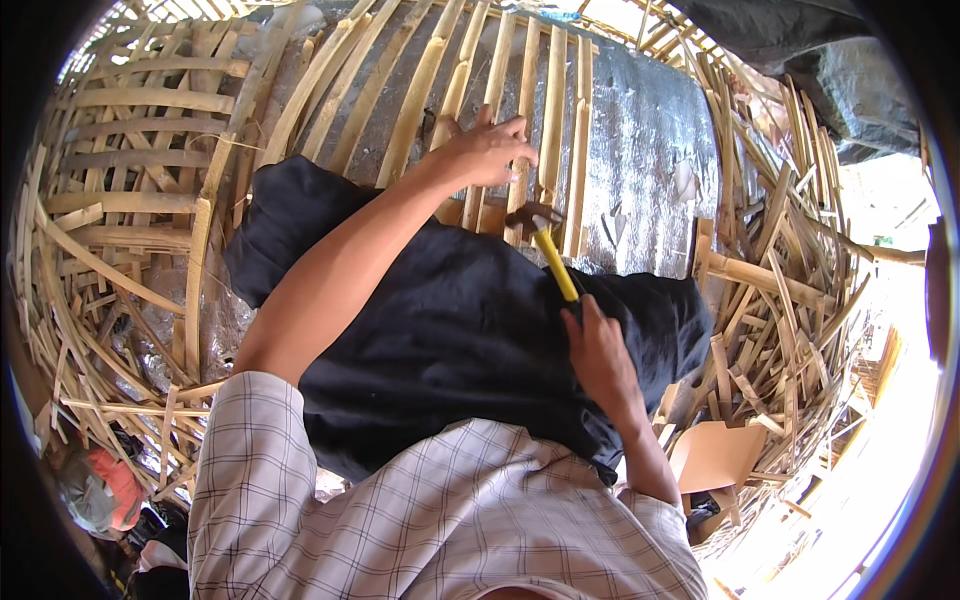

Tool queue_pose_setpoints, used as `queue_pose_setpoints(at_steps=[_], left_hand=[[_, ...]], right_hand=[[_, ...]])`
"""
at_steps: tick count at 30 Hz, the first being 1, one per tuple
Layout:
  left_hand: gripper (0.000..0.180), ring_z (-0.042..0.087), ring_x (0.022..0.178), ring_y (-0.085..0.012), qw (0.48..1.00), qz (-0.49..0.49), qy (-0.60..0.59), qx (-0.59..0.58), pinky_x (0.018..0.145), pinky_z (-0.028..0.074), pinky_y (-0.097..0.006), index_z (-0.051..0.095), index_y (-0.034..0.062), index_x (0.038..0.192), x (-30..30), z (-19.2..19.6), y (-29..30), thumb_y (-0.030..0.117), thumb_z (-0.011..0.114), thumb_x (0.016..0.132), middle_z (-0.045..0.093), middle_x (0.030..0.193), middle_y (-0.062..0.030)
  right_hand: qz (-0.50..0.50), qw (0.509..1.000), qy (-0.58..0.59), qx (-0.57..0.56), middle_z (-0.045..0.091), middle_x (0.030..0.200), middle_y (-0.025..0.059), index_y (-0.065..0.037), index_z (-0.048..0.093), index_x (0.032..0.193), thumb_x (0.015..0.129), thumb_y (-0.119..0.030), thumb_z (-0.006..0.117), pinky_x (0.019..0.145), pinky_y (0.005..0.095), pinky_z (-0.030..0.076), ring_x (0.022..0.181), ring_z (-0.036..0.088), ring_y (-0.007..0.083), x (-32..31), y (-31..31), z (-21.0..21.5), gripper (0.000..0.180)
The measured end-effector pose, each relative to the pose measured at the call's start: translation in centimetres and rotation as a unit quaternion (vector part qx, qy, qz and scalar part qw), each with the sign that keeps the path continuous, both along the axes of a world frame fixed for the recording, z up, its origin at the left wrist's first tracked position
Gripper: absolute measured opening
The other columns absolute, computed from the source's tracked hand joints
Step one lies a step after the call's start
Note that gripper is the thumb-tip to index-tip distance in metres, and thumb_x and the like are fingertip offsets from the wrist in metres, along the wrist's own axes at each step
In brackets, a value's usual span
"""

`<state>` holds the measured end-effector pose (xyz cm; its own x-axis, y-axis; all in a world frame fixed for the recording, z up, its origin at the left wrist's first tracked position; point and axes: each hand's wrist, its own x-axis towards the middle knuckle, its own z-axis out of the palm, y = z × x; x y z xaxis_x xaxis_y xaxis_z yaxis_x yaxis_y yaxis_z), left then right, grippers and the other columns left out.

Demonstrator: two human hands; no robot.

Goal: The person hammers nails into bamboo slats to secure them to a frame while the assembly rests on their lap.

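Note:
My right hand [604, 362] is wrapped round the dark grip of a hammer [556, 262] with a yellow shaft. The brown metal head points away from me and lies over the near ends of the bamboo strips [424, 85]. My left hand [487, 152] rests on or just above those strips, left of and beyond the hammer head, with its fingers spread; I see nothing held in it. The strips run side by side away from me over a shiny silver sheet [652, 150]. Black cloth [430, 320] covers my lap, below both hands.
A lattice of woven bamboo slats [140, 155] stands at the left. Heaps of loose split bamboo [775, 340] lie at the right, with a piece of brown cardboard [715, 452] near my right elbow. An orange and grey bag [105, 490] sits at the lower left.

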<state>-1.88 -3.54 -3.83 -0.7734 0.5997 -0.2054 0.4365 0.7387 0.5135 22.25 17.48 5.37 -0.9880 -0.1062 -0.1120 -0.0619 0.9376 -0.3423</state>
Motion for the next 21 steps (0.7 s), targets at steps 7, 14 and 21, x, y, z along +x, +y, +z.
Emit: queue_pose_setpoints(at_steps=[7,14,21], left_hand=[[0.043,0.044,0.124,-0.0314,0.999,-0.011,0.04,-0.004,0.103,0.046,-0.057,0.071,0.0298,0.13,-0.4,-1.0,-0.2,0.025,0.081,0.088,0.054,0.134,0.005],[0.039,0.045,0.119,-0.0318,0.998,-0.022,0.048,0.033,0.104,0.049,-0.051,0.072,0.0293,0.127,0.0,-0.9,-0.9,0.018,0.078,0.09,0.054,0.133,0.0034],[0.037,0.044,0.123,-0.0313,1.0,-0.016,0.019,-0.014,0.108,0.047,-0.053,0.072,0.0296,0.127,0.1,1.2,0.1,0.022,0.077,0.091,0.054,0.135,0.005]], right_hand=[[-0.076,0.984,0.07,-0.145,0.06,0.07,0.0312,0.007,0.052,0.117,0.102,-0.009,0.063,0.051,0.0567,0.041,0.064,0.061,0.0513,-0.9,-0.7,0.5,0.025],[-0.03,0.998,-0.038,-0.038,0.065,0.091,0.0287,0.0,0.057,0.132,0.103,-0.025,0.066,0.075,0.0524,0.049,0.087,0.061,0.0464,-0.9,-0.5,2.2,0.04],[-0.065,0.997,-0.033,-0.029,0.065,0.082,0.0285,0.003,0.054,0.124,0.103,-0.019,0.064,0.06,0.0572,0.047,0.062,0.057,0.0491,0.5,-0.5,-0.8,0.031]])
